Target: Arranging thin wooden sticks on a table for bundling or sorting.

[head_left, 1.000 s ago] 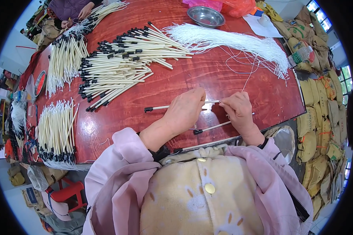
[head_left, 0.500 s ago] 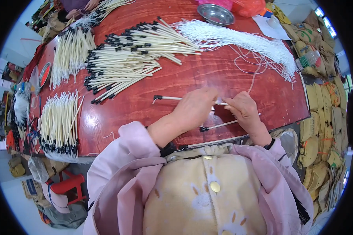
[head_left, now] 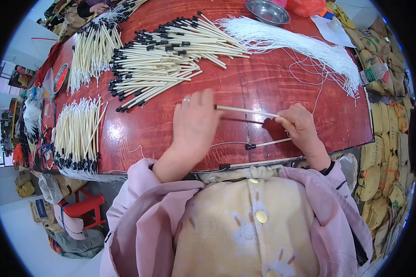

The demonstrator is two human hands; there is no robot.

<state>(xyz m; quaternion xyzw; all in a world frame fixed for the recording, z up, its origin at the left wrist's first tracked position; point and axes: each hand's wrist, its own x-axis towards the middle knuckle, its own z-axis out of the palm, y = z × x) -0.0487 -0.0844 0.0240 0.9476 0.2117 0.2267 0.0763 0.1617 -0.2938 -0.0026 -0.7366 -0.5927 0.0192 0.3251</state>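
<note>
A thin cream stick with a black end is held above the table in my right hand, whose thumb and fingers pinch its plain end. At the stick's black end, my left hand is back up with its fingers stretched out; whether it touches the stick is hidden. Below my right hand lies a second black-tipped stick, and another stick lies along the near table edge. A loose white string runs from near my left wrist toward the second stick's black tip.
Piles of black-tipped sticks and upright-looking bundles cover the table's left side. White strings spread across the far right, behind them a metal bowl. Another person's hand shows far left. Stacked sacks stand at right.
My left hand has moved left from the stick's middle to its black end, its fingers straightening. My right hand keeps the other end. The view has shifted slightly.
</note>
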